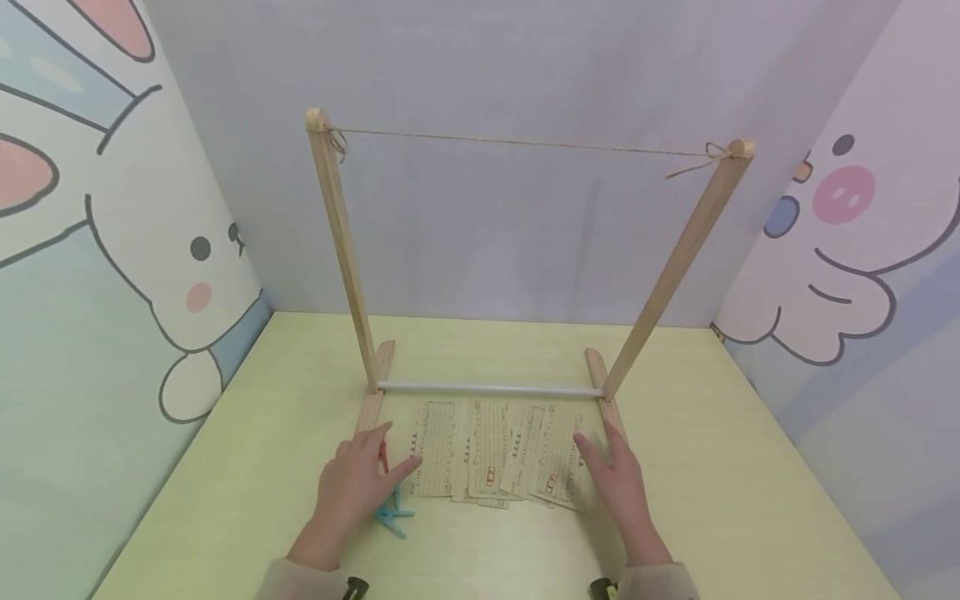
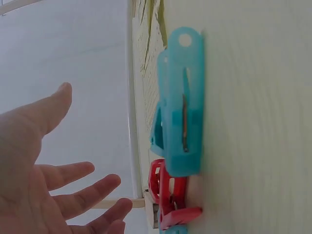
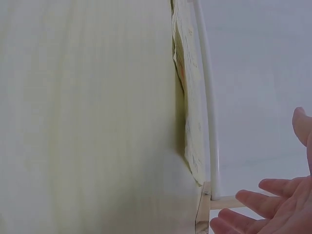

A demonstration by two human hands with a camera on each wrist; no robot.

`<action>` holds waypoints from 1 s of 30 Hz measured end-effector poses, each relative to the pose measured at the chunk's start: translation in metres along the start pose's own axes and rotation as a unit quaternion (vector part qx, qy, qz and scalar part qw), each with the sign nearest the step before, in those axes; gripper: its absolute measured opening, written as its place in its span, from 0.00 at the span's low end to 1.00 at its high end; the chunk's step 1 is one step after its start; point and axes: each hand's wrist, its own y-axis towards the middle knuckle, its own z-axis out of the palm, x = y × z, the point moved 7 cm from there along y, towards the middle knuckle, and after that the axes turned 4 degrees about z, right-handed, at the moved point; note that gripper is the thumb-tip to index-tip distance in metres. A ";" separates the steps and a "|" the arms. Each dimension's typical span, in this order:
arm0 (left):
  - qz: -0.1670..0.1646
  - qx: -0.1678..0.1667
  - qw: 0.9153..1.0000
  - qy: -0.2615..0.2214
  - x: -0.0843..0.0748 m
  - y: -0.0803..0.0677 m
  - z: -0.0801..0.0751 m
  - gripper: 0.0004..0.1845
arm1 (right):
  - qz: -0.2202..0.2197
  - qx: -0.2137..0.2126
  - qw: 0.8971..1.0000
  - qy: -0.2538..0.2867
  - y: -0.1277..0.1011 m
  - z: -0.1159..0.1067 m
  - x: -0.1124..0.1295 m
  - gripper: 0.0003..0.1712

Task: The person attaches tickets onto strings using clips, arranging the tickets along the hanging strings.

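Our left hand (image 1: 358,482) hovers just over the worktop (image 1: 247,467) with its fingers (image 2: 83,195) spread and relaxed, holding nothing. The right hand (image 1: 619,482) is likewise flat and open, gripping nothing, its fingers (image 3: 265,199) extended.

Between the two hands lie the paper slips (image 1: 495,454), a fan of overlapping printed sheets flat on the worktop; our left fingertips reach their near-left edge and our right fingertips touch or nearly touch their right edge. We judge them light, thin and floppy, easy to crease or slide, so a pinch at a free corner or top edge should suit best, lifting one slip at a time.

Directly under our left palm and fingers sit the clothes pegs: a blue peg (image 2: 179,105) lying on its side, with a red peg (image 2: 168,200) just beyond it. These look like stiff, light plastic, sprung, best squeezed at the tail ends.

Beyond our fingertips stands the wooden rack (image 1: 341,250), its white crossbar (image 1: 491,389) low just past the slips and a string (image 1: 525,143) stretched between the post tops. The rack's feet flank both hands and could catch a knuckle.
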 end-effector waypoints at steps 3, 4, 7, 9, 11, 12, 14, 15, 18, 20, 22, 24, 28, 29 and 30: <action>-0.009 0.002 1.000 -0.011 0.002 -0.002 0.002 0.42 | 0.016 0.002 1.000 -0.009 0.000 0.000 -0.004 0.53; -0.013 0.003 1.000 -0.017 0.002 -0.003 0.003 0.42 | 0.020 0.002 1.000 -0.007 0.000 0.000 -0.005 0.53; -0.022 0.008 0.999 -0.034 0.005 -0.004 0.006 0.42 | 0.021 0.003 1.000 0.007 0.000 -0.001 -0.007 0.51; -0.029 0.011 0.999 -0.044 0.007 -0.005 0.007 0.42 | 0.021 0.004 1.000 0.017 0.001 -0.001 -0.008 0.51; -0.038 0.012 0.998 -0.052 0.010 -0.006 0.009 0.41 | 0.026 0.007 0.999 0.025 0.001 -0.001 -0.010 0.50; -0.043 0.012 0.997 -0.056 0.011 -0.006 0.010 0.41 | 0.031 0.008 0.999 0.027 0.002 -0.001 -0.011 0.50; -0.051 0.014 0.996 -0.064 0.013 -0.007 0.011 0.40 | 0.044 0.011 0.998 0.035 0.003 0.000 -0.015 0.51; -0.056 0.015 0.996 -0.069 0.014 -0.008 0.011 0.40 | 0.049 0.012 0.998 0.038 0.004 0.000 -0.017 0.51; -0.070 0.022 0.994 -0.086 0.017 -0.010 0.013 0.41 | 0.064 0.014 0.996 0.056 0.007 0.000 -0.022 0.51; -0.077 0.026 0.992 -0.097 0.020 -0.011 0.015 0.42 | 0.070 0.016 0.995 0.070 0.008 -0.001 -0.023 0.51; -0.080 0.028 0.991 -0.103 0.022 -0.013 0.016 0.42 | 0.071 0.018 0.994 0.081 0.008 -0.001 -0.024 0.50; -0.082 0.030 0.990 -0.109 0.024 -0.013 0.017 0.41 | 0.074 0.022 0.993 0.087 0.008 -0.002 -0.025 0.50; -0.089 0.037 0.989 -0.117 0.028 -0.014 0.019 0.38 | 0.084 0.024 0.992 0.086 0.009 -0.002 -0.029 0.51; -0.092 0.039 0.988 -0.118 0.028 -0.014 0.020 0.37 | 0.087 0.024 0.992 0.083 0.009 -0.002 -0.030 0.50; -0.095 0.041 0.988 -0.118 0.029 -0.014 0.021 0.37 | 0.091 0.023 0.992 0.081 0.009 -0.002 -0.032 0.50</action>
